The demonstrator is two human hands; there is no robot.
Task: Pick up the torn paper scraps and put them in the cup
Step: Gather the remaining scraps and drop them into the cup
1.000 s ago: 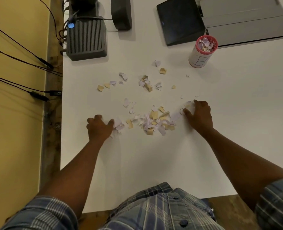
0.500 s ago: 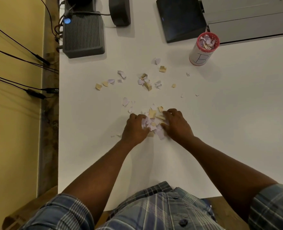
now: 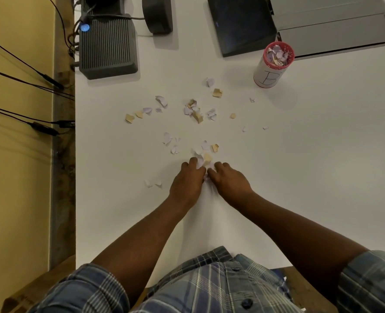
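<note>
On the white table (image 3: 300, 177), my left hand (image 3: 187, 181) and my right hand (image 3: 228, 179) are cupped together, fingers curled round a pile of torn paper scraps (image 3: 202, 162) squeezed between them. Only the pile's top shows; most of it is hidden under my fingers. Several loose white, lilac and tan scraps (image 3: 193, 111) lie scattered farther out, and two small scraps (image 3: 153, 184) lie left of my left hand. The white cup with a red rim (image 3: 271, 68), marked with a letter, stands upright at the far right with scraps inside.
A ribbed grey device (image 3: 108, 46) with a blue light sits at the far left. A dark block (image 3: 157, 14), a black tablet (image 3: 241, 26) and a grey case (image 3: 336, 26) line the back. Cables (image 3: 29, 73) hang off the table's left edge.
My hands swept in from wide apart, raking the scattered scraps into one pile, and have closed further around it. A few scraps were left behind at the left.
</note>
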